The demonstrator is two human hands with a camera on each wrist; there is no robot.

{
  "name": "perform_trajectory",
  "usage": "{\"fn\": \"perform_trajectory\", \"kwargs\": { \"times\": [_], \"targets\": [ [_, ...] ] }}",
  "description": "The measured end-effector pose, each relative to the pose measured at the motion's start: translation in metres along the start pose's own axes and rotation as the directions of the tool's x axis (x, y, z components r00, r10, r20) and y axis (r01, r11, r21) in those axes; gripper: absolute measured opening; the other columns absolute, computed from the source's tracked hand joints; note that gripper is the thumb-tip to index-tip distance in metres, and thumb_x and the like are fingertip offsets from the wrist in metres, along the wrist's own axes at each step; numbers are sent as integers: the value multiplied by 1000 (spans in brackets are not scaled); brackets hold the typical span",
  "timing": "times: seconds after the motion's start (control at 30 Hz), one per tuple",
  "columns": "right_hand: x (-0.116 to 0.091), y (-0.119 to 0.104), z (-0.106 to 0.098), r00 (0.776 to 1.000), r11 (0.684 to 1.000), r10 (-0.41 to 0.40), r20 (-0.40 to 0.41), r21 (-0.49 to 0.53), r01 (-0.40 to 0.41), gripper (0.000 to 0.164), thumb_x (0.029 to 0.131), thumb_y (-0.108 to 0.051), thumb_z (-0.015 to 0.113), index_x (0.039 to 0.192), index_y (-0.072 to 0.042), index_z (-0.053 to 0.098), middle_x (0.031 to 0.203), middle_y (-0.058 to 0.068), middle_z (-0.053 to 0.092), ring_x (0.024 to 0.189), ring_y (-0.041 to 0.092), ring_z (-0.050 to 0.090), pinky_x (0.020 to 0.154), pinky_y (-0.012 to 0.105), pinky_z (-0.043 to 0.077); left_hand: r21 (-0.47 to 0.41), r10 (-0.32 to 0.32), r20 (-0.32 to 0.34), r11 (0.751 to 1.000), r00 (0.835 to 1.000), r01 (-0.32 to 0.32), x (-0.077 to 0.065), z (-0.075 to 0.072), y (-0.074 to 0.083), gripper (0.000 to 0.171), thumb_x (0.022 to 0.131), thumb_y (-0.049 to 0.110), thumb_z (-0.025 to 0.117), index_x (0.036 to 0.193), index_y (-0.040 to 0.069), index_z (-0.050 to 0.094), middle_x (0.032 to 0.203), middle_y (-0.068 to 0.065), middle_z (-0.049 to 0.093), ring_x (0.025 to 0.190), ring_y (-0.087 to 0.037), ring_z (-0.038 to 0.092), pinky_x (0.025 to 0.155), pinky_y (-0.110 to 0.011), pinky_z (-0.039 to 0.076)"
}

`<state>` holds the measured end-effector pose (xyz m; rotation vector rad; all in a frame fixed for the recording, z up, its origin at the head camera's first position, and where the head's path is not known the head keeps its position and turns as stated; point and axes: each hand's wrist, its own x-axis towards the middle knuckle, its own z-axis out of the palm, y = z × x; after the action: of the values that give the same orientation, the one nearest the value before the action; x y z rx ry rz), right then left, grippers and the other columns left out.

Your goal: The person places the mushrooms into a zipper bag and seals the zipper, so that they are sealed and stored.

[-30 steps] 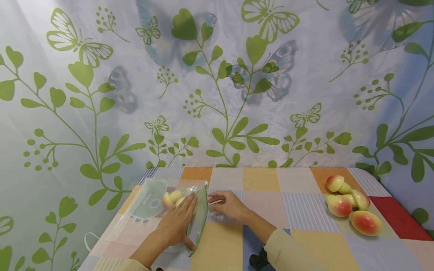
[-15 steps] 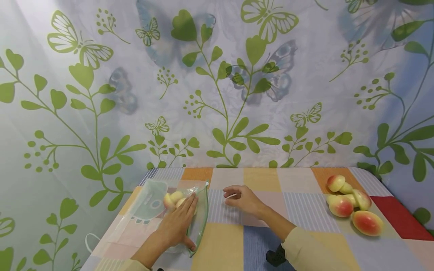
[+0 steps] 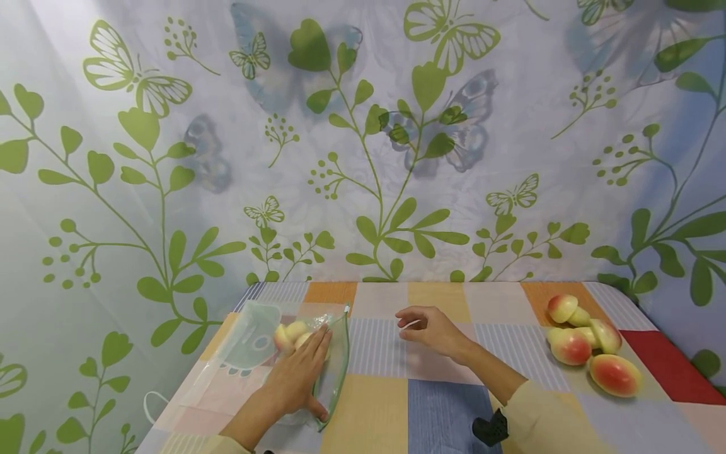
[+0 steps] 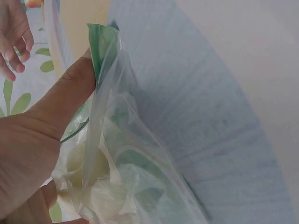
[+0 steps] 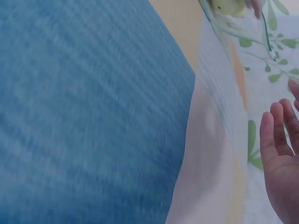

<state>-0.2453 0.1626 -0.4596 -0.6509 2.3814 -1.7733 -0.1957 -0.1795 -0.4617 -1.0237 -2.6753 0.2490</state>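
In the head view a clear zip bag (image 3: 249,378) with a green-edged mouth lies at the table's left, a few pale yellow fruits (image 3: 295,330) inside. My left hand (image 3: 295,375) rests over the bag near the mouth, fingers straight and thumb spread towards the near end. The left wrist view has that thumb against the green zip edge (image 4: 103,44), beside loose folds of clear plastic. My right hand (image 3: 428,328) is apart from the bag, above the middle of the table, fingers relaxed with nothing in them. Its spread fingers show at the right wrist view's edge.
Several yellow-and-red fruits (image 3: 615,375) lie grouped at the table's right side. A patchwork cloth (image 3: 371,400) covers the table. Behind it hangs a leaf-and-butterfly curtain (image 3: 363,189). A white loop (image 3: 150,403) sticks out at the left table edge.
My right hand has moved right, away from the bag's mouth, towards the middle of the table. The left hand and the bag have stayed in place.
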Motion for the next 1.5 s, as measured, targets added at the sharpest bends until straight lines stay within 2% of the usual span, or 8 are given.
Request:
{"fn": "perform_trajectory", "kwargs": {
  "times": [0.13, 0.37, 0.67, 0.83, 1.0, 1.07, 1.33, 1.5],
  "targets": [
    [-6, 1, -10, 1000, 1000, 0, -2, -19, -1, 41, 96, -13, 75, 133, 1, 64, 120, 23, 65, 106, 32, 67, 90, 41, 57, 17, 4, -4, 1000, 1000, -4, 0, 1, -1, 150, 45, 76, 85, 155, -12, 31, 162, -27, 30, 148, -36, 36, 106, -52, 45],
    [-17, 3, -33, 1000, 997, 12, -8, -80, -12, 41, 97, -12, 73, 135, 1, 63, 120, 19, 66, 109, 31, 66, 88, 33, 57, 25, 5, -3, 1000, 1000, -5, 0, 2, -1, 150, 46, 77, 85, 155, -11, 31, 162, -26, 31, 148, -36, 35, 106, -53, 46],
    [-40, -7, -74, 999, 983, 20, -29, -181, -25, 40, 99, -12, 71, 136, 0, 63, 121, 13, 67, 114, 32, 66, 90, 34, 57, 10, 1, 0, 1000, 1000, -1, -2, 3, -2, 150, 47, 76, 85, 155, -11, 31, 163, -27, 30, 148, -36, 34, 107, -53, 44],
    [-55, -9, -98, 998, 978, 29, -52, -203, -39, 42, 99, -16, 71, 137, 0, 62, 122, 13, 67, 115, 33, 65, 91, 32, 56, 21, 1, 4, 1000, 1000, -2, -2, 3, -2, 149, 47, 77, 84, 156, -11, 30, 163, -26, 30, 149, -36, 34, 108, -52, 44],
    [-68, -8, -120, 998, 973, 17, -58, -229, -30, 41, 99, -13, 71, 136, 4, 61, 121, 18, 67, 112, 34, 67, 88, 31, 57, 38, 1, 6, 999, 1000, -1, -2, 5, -2, 150, 47, 78, 84, 156, -10, 30, 163, -26, 30, 149, -35, 34, 106, -52, 45],
    [-73, -8, -127, 997, 971, 37, -65, -232, -51, 42, 99, -14, 71, 135, 4, 61, 121, 17, 67, 112, 33, 67, 87, 29, 57, 36, 0, 9, 999, 1000, 0, -2, 5, -2, 150, 47, 78, 84, 156, -10, 30, 163, -26, 30, 149, -35, 34, 106, -52, 45],
    [-99, -11, -158, 995, 938, 20, -99, -342, -53, 42, 100, -12, 70, 136, 7, 60, 124, 18, 67, 111, 35, 67, 84, 26, 57, -4, -9, -2, 1000, 1000, 9, -3, 4, -2, 149, 47, 75, 87, 156, -11, 30, 163, -27, 30, 148, -36, 36, 106, -54, 45],
    [-117, -11, -178, 983, 910, 62, -173, -396, -127, 45, 99, -17, 71, 137, 6, 60, 125, 19, 67, 107, 24, 69, 80, 25, 57, -32, -10, -16, 999, 1000, 9, -1, 3, -3, 150, 47, 72, 88, 156, -11, 28, 163, -27, 30, 147, -37, 36, 105, -54, 46]
  ]
}}
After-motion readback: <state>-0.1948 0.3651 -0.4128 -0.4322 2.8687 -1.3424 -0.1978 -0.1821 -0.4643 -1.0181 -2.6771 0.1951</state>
